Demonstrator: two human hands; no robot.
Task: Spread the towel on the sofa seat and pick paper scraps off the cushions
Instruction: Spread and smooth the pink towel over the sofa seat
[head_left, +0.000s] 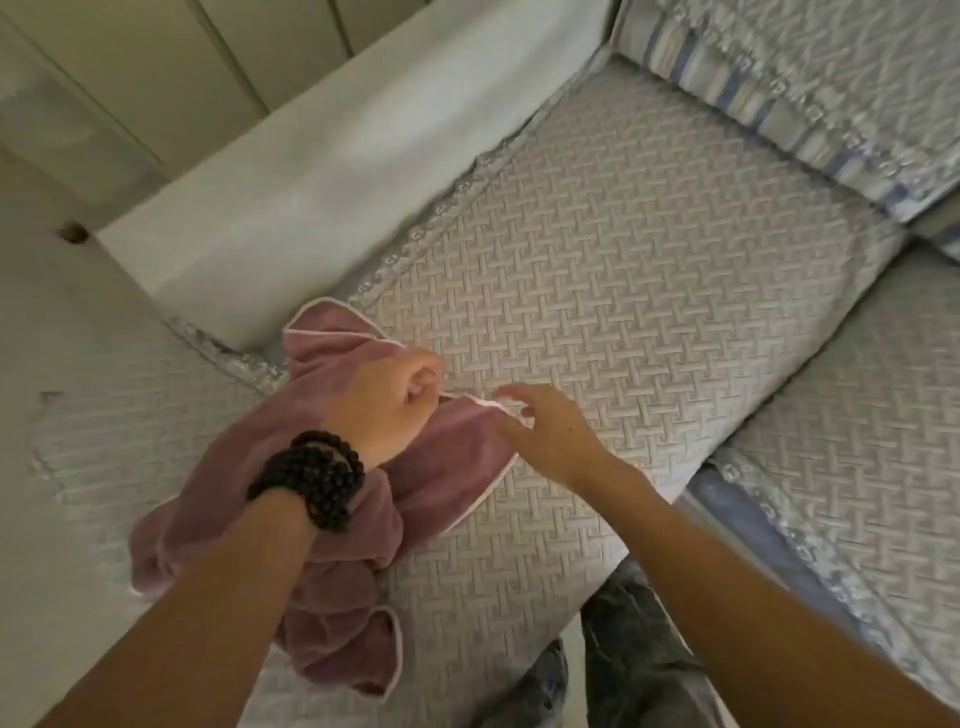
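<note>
A mauve towel (332, 587) with a pale trim lies bunched on the quilted grey sofa seat (623, 291), at its front left corner. My left hand (387, 402), with a dark bead bracelet at the wrist, is closed on the towel's upper edge. My right hand (550, 431) hovers just to the right, fingers apart and curled, its fingertips touching the towel's white-trimmed corner. No paper scraps show on the cushions.
The white sofa armrest (322, 171) runs along the left of the seat. A back cushion (810, 88) with blue stripes lies at the top right. A second seat cushion (872, 415) adjoins on the right. My jeans-clad legs (623, 654) stand at the sofa's front edge.
</note>
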